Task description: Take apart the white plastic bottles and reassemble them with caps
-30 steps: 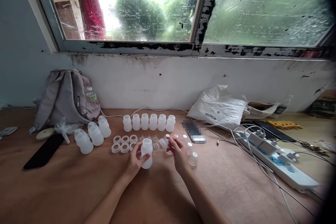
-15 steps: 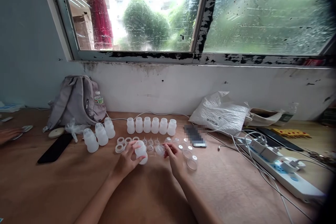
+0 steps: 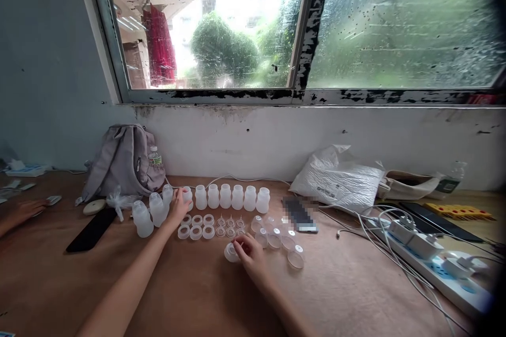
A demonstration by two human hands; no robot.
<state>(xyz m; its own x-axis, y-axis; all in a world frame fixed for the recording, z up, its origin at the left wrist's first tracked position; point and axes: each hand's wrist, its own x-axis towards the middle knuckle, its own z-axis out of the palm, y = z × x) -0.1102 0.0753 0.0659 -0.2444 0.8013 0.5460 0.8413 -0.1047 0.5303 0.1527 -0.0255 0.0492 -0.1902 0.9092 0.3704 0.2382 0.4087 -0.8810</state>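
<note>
My left hand (image 3: 179,206) is closed around a frosted white bottle (image 3: 187,196) at the left end of a row of similar upright bottles (image 3: 225,196). Low in front of the rows, my right hand (image 3: 249,253) pinches a translucent round cap (image 3: 231,253) at or just above the tabletop. Between the hands lie white screw rings (image 3: 195,233) and clear bottle nipples (image 3: 231,225), set out in short rows. Several clear domed covers (image 3: 295,258) with white tops lie right of my right hand. Three more bottles (image 3: 143,218) stand beside my left forearm, partly overlapping.
A grey backpack (image 3: 122,163), a black phone (image 3: 91,230) and a plastic bag (image 3: 117,201) lie left. At right are a silver mailing bag (image 3: 340,176), a blurred-out phone (image 3: 299,214), and a power strip (image 3: 454,279) with loose cables. Another person's hand (image 3: 29,209) rests far left.
My left hand has carried the bottle back and left to the end of the row. My right hand has come nearer to me with a round cap in its fingers. The view has shifted slightly.
</note>
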